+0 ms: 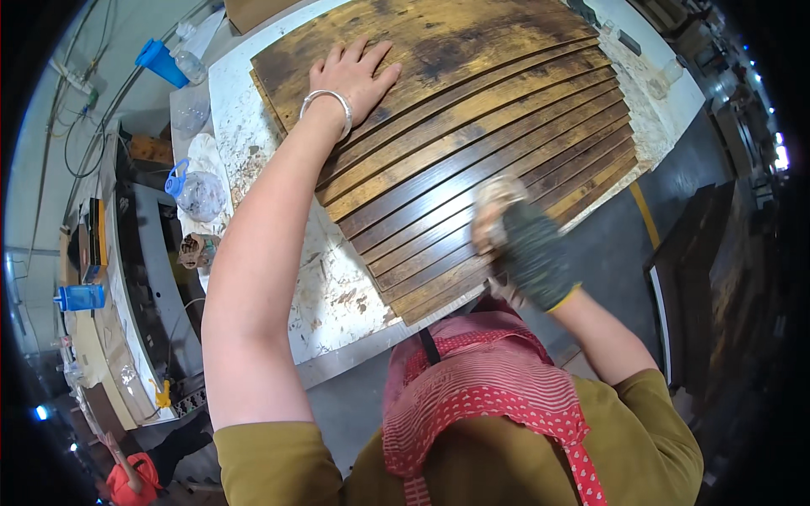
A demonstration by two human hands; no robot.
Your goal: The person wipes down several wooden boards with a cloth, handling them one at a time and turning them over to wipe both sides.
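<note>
Several brown wood-grain boards [498,110] lie in a stepped stack on the worktable, each one's near edge showing. My bare left hand [353,80], with a silver bangle at the wrist, lies flat on the top board with its fingers spread. My right hand [531,249] wears a dark green glove with a yellow cuff and is blurred by motion. It is closed on a pale, brown-stained rag [499,201], over the near edges of the lower boards. The rag hides the board surface under it.
The white worktable [333,291] is spotted with brown stains. At its left stand a clear jug with a blue lid [201,194], a stained cup [198,250] and a blue cup [162,63]. Dark panels [704,278] stand at the right. A person in orange [135,481] is at lower left.
</note>
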